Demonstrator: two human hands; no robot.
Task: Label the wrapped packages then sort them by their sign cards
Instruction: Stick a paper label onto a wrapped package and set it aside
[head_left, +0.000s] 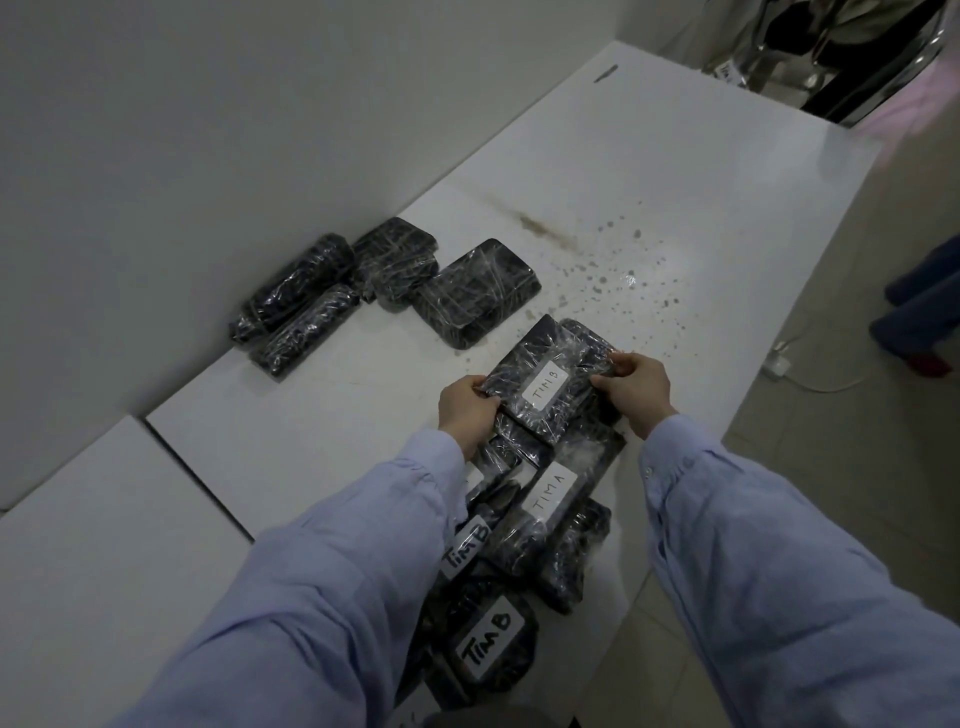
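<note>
head view looks down on a white counter (675, 182) where the left hand (467, 410) and the right hand (636, 387) hold one wrapped package (561, 410) between them, each at a short end. the left fingers (475, 387) curl over its near-left corner and the right fingers (610, 382) pinch the crinkled film at the far-right end, so both hands are closed on it. it rests on, or just above, the top of a heap, and its white label (543, 389), reading "tim b", faces up. gripping by the ends leaves that writing uncovered, which i judge is the point, since the sort depends on the name.

under it and toward the person lies the labelled pile (566, 561). a "tim a" package (549, 493) sits directly beneath, and two "tim b" packages, one (465, 545) by the left sleeve and one (485, 644) nearest the camera, lie among the rest. the names are mixed, so sorting looks barely begun.

well apart, against the wall, sits a group of bare packages (467, 296) with no label showing, probably kept aside until they are marked. no sign cards are visible. dark splatter (613, 270) marks the counter just beyond the held package.
</note>
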